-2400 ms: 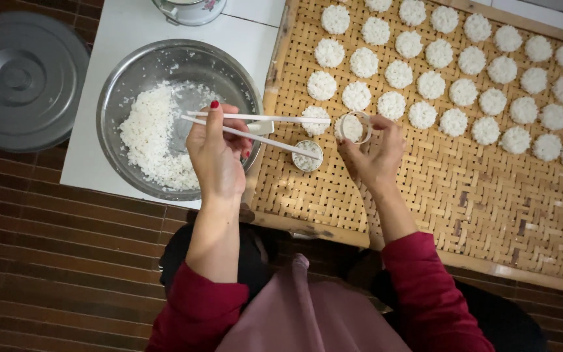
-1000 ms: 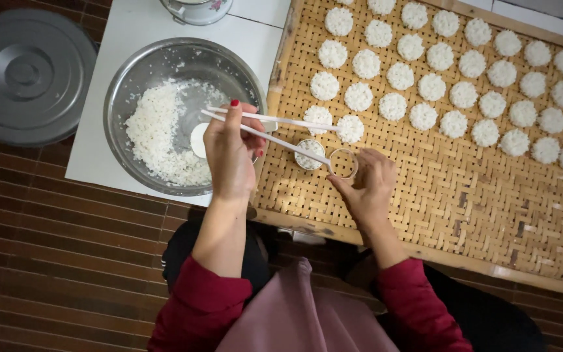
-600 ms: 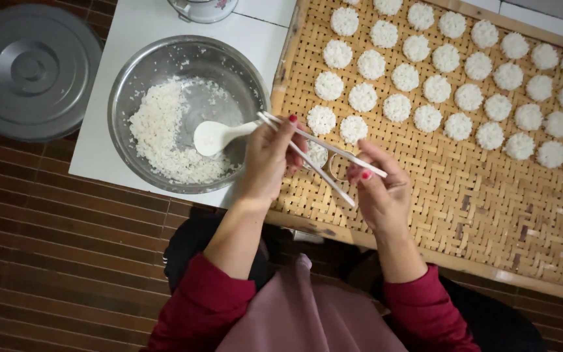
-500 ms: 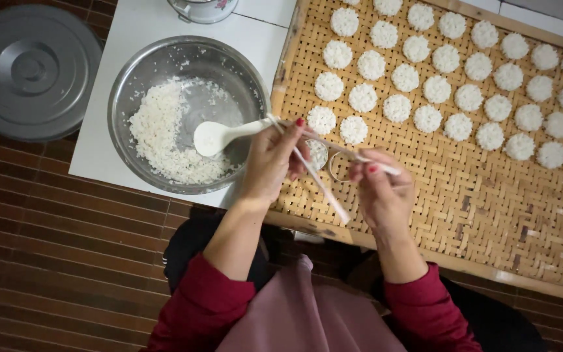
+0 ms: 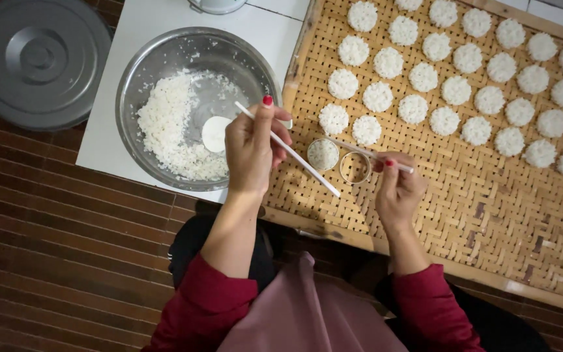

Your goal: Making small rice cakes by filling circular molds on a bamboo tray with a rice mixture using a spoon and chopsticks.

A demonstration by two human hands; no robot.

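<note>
My left hand [image 5: 250,148] is over the right rim of a steel bowl [image 5: 127,85] of white rice [image 5: 164,127]. It grips a white spoon [image 5: 215,133], whose bowl rests in the rice, and one white chopstick [image 5: 307,167] slanting down to the right. My right hand [image 5: 399,190] is over the woven bamboo tray [image 5: 490,221] and pinches a second chopstick [image 5: 360,151]. Its fingers are by an empty metal ring [image 5: 356,167]. Just left of it lies a ring filled with rice [image 5: 323,154].
Several round rice cakes [image 5: 444,120] lie in rows across the far part of the tray. The bowl stands on a white table [image 5: 109,146]. A grey round lid [image 5: 37,62] sits at the far left on the dark slatted floor [image 5: 66,261].
My right hand set the ring down on the tray and took one chopstick from my left hand. My left hand moved back over the bowl with the spoon.
</note>
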